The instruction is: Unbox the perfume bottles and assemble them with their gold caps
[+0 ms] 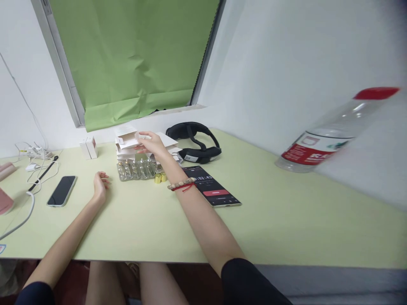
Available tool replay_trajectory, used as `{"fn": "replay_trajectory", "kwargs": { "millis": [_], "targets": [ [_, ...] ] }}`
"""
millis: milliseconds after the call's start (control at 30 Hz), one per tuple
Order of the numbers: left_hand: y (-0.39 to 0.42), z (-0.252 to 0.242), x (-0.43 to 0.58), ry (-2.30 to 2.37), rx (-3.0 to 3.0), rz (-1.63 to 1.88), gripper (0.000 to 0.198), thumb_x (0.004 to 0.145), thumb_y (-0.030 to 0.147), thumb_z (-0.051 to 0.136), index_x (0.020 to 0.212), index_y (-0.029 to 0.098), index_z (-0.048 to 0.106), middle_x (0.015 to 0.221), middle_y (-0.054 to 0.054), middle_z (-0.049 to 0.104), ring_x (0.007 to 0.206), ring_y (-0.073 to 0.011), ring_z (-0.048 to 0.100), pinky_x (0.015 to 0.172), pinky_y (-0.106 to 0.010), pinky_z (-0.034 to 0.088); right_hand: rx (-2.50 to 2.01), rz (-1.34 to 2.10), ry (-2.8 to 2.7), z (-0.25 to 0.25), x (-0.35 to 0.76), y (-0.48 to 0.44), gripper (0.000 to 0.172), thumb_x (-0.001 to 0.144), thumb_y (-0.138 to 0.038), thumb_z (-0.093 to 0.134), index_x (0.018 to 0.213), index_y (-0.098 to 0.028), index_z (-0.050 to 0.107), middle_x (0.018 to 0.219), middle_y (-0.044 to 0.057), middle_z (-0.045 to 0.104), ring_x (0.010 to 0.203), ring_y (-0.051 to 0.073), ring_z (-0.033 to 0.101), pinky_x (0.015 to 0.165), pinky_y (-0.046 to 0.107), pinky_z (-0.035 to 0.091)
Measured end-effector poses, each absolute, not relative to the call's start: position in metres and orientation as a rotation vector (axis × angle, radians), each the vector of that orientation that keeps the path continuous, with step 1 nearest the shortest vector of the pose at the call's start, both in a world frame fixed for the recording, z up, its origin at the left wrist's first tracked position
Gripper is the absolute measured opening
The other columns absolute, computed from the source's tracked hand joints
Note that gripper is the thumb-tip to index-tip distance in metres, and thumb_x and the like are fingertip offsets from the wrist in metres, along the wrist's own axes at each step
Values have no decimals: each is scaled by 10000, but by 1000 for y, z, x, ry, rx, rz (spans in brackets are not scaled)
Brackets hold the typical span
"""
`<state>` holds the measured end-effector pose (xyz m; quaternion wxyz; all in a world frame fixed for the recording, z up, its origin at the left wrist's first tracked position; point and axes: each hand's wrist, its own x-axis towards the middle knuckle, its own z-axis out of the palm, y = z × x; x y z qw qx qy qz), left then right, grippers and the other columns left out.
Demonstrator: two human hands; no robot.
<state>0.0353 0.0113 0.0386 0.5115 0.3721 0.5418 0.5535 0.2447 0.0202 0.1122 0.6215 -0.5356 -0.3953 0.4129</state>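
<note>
My right hand [151,144] reaches to the back of the table, its fingers at the right end of the uppermost white box [126,138] in a stack. The thumb and fingers appear to be around that end, partly hidden by the hand itself. In front of the stack stands a row of small clear glass bottles [135,170]. Gold caps [158,178] sit at the row's right end. Resting on the table to the left, my left hand [101,185] holds nothing, its fingers loosely bent and apart.
Under my right forearm lies a phone showing a timer [211,186]. Behind it is a black headset [197,146]. A large plastic bottle [318,144] stands at right. Leftward are a dark phone [62,190], a small white box [89,148] and tangled cables [40,167].
</note>
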Motion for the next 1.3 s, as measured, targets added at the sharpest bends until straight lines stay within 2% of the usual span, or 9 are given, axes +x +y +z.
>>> {"fn": "replay_trajectory", "kwargs": {
  "millis": [167, 333, 467, 600, 867, 1300],
  "targets": [
    [11, 40, 35, 1306, 901, 1331, 172, 828, 246, 357, 735, 186, 489, 677, 16, 520, 468, -71, 450, 391, -185, 292, -1374, 834, -1032, 111, 245, 19, 321, 830, -106, 613, 1149, -137, 601, 599, 3, 673, 495, 104, 650, 394, 133, 446],
    [10, 40, 35, 1304, 908, 1331, 176, 829, 246, 353, 737, 186, 491, 680, 18, 521, 467, -68, 454, 394, -181, 296, -1372, 830, -1059, 108, 241, 20, 277, 826, -141, 636, 1102, -141, 613, 595, 5, 682, 424, 80, 602, 352, 119, 362],
    [10, 40, 36, 1309, 914, 1332, 175, 831, 246, 353, 738, 188, 490, 691, 18, 521, 467, -66, 457, 395, -181, 294, -1359, 816, -1056, 105, 239, 23, 325, 824, -141, 625, 1147, -142, 596, 599, 7, 686, 411, 83, 594, 339, 125, 331],
    [10, 40, 36, 1311, 916, 1327, 185, 836, 245, 348, 733, 187, 490, 688, 14, 519, 468, -67, 455, 394, -180, 292, -1353, 777, -1063, 101, 238, 28, 343, 805, -110, 606, 1144, -162, 597, 578, -23, 668, 413, 76, 592, 383, 125, 370],
    [15, 34, 34, 1288, 924, 1333, 191, 828, 315, 392, 729, 189, 497, 682, 13, 526, 473, -71, 451, 396, -181, 294, -1393, 640, -1096, 93, 240, 33, 303, 807, -164, 606, 1108, -198, 606, 620, -45, 684, 403, 67, 572, 489, 165, 455],
    [17, 29, 31, 1265, 951, 1328, 194, 784, 375, 449, 733, 196, 501, 696, 9, 539, 493, -74, 465, 401, -177, 295, -1467, 589, -1132, 101, 237, 23, 307, 805, -164, 604, 1107, -217, 619, 617, -54, 678, 458, 88, 603, 527, 185, 466]
  ]
}}
